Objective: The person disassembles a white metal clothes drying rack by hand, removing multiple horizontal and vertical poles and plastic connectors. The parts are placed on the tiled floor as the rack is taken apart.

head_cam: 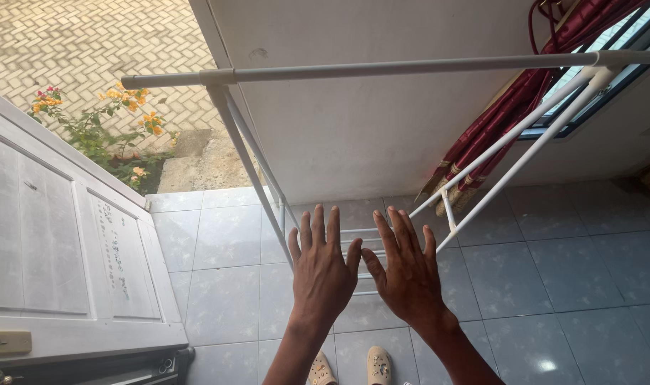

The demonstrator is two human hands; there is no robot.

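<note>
Drying rack's top bar [410, 68] runs nine-to-three at twelve o'clock above our spread, empty left hand [323, 274] and right hand [408, 274], both equally near.

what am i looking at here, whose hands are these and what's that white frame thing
This is one picture from a camera worn on a person's head, looking down, so the two bare hands are that person's own. The left hand and the right hand are stretched out side by side, palms down and fingers spread. They hold nothing and touch nothing.

The white frame is a clothes drying rack: a long top bar on slanted legs, with thinner rails lower down, just beyond the fingertips. Nothing hangs on it.

Below is a pale tiled floor, with the person's beige sandals at the bottom edge. On the left is a white door. Past it are flowering plants and a brick-paved yard. A red curtain hangs at a window on the right.
</note>
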